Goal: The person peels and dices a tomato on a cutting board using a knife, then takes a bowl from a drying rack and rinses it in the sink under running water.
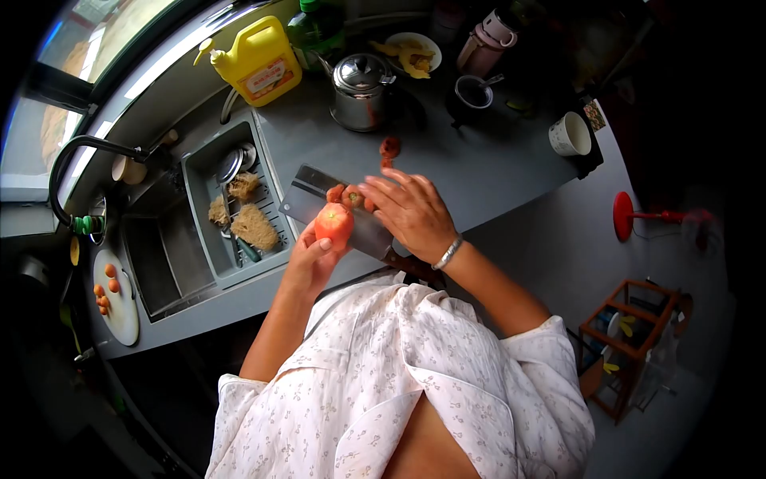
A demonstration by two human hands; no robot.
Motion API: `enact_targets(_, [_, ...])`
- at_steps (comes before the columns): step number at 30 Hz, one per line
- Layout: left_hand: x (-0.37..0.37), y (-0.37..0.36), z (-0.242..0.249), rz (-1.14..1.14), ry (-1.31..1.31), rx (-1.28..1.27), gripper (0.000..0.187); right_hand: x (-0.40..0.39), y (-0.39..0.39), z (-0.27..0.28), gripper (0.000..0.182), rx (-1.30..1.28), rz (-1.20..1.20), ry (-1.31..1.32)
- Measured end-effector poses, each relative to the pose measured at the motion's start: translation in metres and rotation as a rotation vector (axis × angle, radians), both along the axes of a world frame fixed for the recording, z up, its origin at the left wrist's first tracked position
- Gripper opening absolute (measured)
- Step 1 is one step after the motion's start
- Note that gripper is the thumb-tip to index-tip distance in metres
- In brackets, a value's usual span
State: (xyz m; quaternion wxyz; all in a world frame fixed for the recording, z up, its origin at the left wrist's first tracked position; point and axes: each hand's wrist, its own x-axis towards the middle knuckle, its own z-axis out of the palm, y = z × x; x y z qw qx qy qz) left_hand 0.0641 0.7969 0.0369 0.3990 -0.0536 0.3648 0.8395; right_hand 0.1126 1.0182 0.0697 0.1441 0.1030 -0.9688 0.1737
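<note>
A peeled tomato (333, 223) rests in my left hand (307, 259), with the fingers curled round it from below. My right hand (411, 214) is just to the right, its fingers stretched out and angled toward the tomato. Beneath both hands a cleaver (305, 190) lies flat on the counter, its dark handle (415, 267) pointing toward my body. Scraps of tomato skin (351, 195) sit on the blade, right at my right fingertips. Farther back, more reddish peel (389, 148) lies on the counter.
Left of the hands, a grey drain tray (271, 188) with scrubbers sits beside the sink (171, 263). Eggs lie on a white board (120, 319). A steel kettle (359, 100), yellow jug (259, 64), plate of peels (435, 60), dark cup (471, 96) and white cup (570, 134) stand behind.
</note>
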Motion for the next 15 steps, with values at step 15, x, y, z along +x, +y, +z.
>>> enact_targets(15, [-0.019, -0.012, 0.0, -0.013, -0.008, -0.031, 0.071, -0.026, 0.035, -0.055, 0.027, 0.002, 0.211, 0.013])
